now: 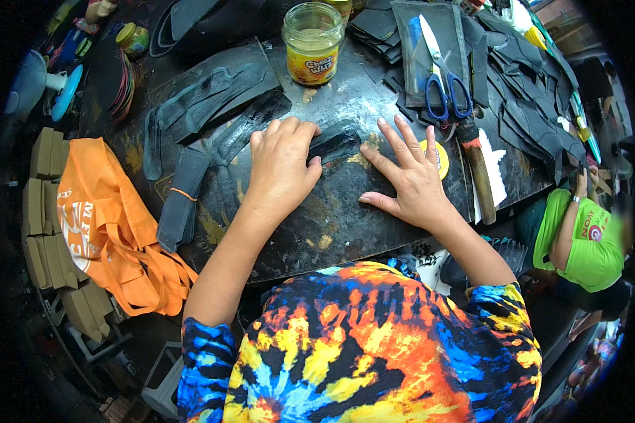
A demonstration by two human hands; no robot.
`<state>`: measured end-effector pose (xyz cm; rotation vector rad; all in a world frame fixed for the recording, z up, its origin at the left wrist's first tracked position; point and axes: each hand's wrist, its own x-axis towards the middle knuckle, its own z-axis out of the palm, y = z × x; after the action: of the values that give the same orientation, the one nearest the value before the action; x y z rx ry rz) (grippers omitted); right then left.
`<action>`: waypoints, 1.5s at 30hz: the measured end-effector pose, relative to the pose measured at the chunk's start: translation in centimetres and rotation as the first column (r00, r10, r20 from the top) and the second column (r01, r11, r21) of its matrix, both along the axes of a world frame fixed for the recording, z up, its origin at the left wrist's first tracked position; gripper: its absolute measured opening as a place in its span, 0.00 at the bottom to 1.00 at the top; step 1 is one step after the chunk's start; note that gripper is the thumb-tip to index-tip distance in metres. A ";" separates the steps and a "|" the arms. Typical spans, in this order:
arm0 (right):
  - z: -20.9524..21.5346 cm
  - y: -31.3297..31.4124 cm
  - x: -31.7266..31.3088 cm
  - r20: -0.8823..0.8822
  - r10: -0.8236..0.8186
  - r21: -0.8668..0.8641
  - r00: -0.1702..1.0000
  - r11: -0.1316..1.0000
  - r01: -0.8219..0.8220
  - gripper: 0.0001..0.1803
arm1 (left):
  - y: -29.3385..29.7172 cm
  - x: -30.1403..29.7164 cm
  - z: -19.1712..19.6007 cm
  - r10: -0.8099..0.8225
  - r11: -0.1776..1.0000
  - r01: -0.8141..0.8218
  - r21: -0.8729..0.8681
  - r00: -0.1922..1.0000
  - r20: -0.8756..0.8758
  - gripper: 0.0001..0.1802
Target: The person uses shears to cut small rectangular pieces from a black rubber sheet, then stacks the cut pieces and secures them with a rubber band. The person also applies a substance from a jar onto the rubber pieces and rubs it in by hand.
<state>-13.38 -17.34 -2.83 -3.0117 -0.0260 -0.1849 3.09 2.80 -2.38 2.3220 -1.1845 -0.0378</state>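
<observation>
My left hand (283, 166) rests palm down on the black worktable (296, 247), its fingers bent and the thumb apart. Its fingertips are partly hidden, over the edge of dark, glossy sheet pieces (257, 127). Between my two hands lies a short black strip (337, 143), close to the left thumb and index finger. My right hand (413, 180) is spread with its palm down; its index fingertip is by the strip's right end. A yellow round lid (442, 161) sits partly behind that hand. Above the strip stands an open glass jar (312, 53) with a yellow label and pale contents.
Blue-handled scissors (444, 88) and a wooden-handled hammer (478, 169) lie right. Black cut pieces (536, 106) heap beyond them. A banded black bundle (183, 201) is at left, near an orange bag (113, 225) and cardboard boxes (44, 211). A person in green (585, 240) is far right.
</observation>
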 end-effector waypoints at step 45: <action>3.5 2.4 6.1 0.086 -0.168 0.980 0.982 0.190 -0.053 0.36 | 9.8 1.1 0.6 -0.070 0.804 -0.401 -0.440 0.671 -0.738 0.27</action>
<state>-7.33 -14.92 0.69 -1.6164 0.1443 -0.3176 4.15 12.64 -1.82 1.5843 -0.4445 -0.4410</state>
